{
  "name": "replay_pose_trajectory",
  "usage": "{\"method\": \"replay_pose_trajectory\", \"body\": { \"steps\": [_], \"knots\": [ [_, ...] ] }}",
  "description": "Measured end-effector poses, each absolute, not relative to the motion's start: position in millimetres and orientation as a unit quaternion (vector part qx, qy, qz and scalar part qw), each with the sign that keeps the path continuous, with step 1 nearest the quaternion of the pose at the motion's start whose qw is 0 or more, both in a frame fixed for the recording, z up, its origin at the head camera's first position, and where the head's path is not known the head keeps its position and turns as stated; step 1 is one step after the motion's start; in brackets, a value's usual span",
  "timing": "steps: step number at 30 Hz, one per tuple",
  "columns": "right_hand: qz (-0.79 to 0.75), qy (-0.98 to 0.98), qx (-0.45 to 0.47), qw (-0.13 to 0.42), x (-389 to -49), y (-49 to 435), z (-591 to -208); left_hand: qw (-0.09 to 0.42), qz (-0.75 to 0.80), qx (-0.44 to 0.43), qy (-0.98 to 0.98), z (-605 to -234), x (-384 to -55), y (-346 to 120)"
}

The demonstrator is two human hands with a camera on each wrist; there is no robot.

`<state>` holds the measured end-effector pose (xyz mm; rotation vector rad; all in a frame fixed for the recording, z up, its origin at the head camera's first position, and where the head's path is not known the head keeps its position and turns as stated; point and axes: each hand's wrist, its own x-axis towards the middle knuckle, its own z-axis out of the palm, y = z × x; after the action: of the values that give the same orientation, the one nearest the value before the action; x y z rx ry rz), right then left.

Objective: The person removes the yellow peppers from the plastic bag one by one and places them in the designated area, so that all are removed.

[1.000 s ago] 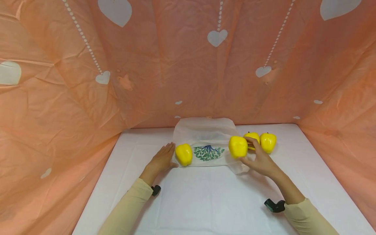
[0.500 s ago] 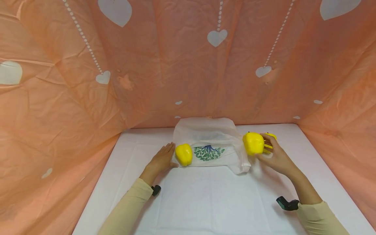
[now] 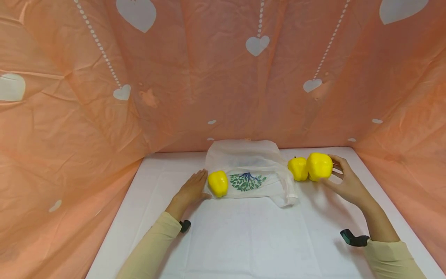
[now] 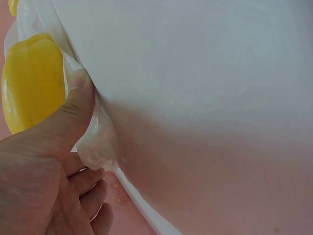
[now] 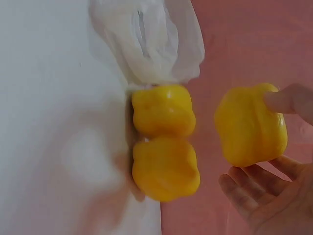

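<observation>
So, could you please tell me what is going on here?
A person's right hand holds a yellow pepper raised above the table. Two more peppers sit side by side on the table, next to the right end of a white bag. The left hand touches the bag's left end, beside a fourth pepper lying on the bag.
</observation>
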<state>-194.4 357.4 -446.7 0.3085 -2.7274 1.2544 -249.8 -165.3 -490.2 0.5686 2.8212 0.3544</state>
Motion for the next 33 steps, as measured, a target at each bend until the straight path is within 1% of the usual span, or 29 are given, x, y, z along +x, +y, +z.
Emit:
{"method": "replay_pose_trajectory", "body": {
  "steps": [7,19,28,33],
  "knots": [
    [0.415,-0.903,0.093,0.064,-195,376,-448,0.117,0.113,0.2,0.966,-491,-251,-166],
    [0.433,-0.891,0.086,0.103,-201,405,-460,0.121,0.121,0.195,0.966,-492,-250,-166],
    [0.433,-0.896,0.051,0.079,-201,417,-467,0.121,0.118,0.195,0.966,-491,-251,-166],
    [0.436,-0.895,0.046,0.079,-202,421,-473,0.124,0.118,0.195,0.966,-492,-251,-166]
  ]
}}
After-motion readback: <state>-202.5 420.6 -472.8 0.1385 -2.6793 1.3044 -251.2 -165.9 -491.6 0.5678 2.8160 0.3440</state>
